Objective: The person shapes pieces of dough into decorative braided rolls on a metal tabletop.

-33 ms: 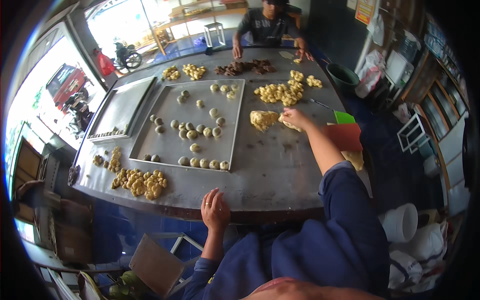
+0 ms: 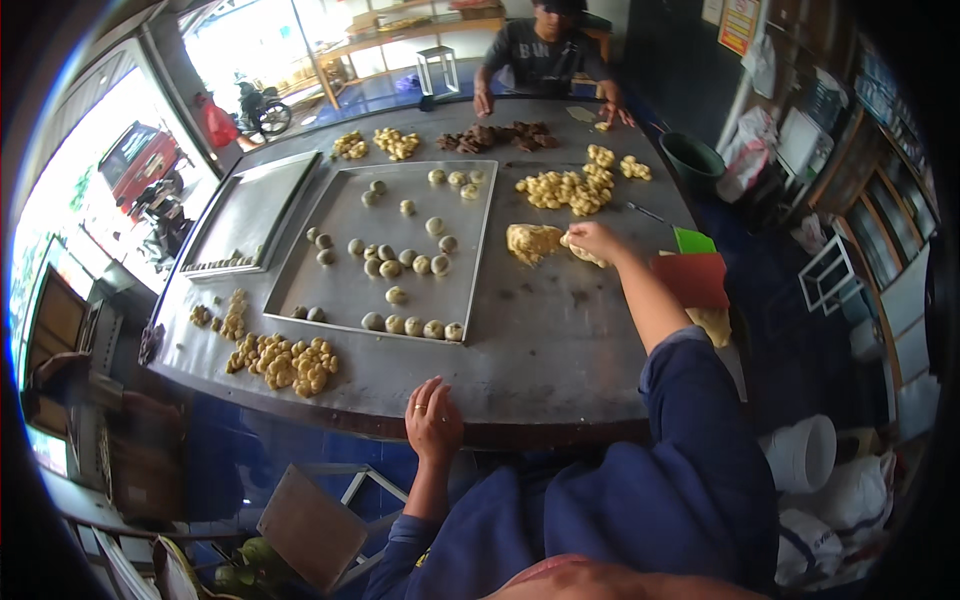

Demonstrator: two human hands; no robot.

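My right hand (image 2: 594, 242) reaches out over the metal table and is closed on a pale piece of dough (image 2: 582, 256). Just left of it sits a larger lump of dough (image 2: 533, 242). My left hand (image 2: 434, 420) rests at the table's near edge, fingers stretched out and holding nothing. Beyond the lump lies a pile of small yellow dough pieces (image 2: 565, 190). A wide metal tray (image 2: 340, 240) to the left holds several round balls (image 2: 388, 268), grey-green and yellowish. Another heap of dough pieces (image 2: 283, 362) lies by the tray's near left corner.
A second tray (image 2: 240, 225) stands at the far left. Across the table, a person (image 2: 545, 55) works beside dark brown lumps (image 2: 495, 136). To the right are a red sheet (image 2: 690, 280), a green scraper (image 2: 693, 240) and a dark bucket (image 2: 690, 160). A stool (image 2: 315, 525) stands below the near edge.
The whole view has shifted slightly, so the table and trays sit a little further right and lower. Both my hands keep nearly the same places.
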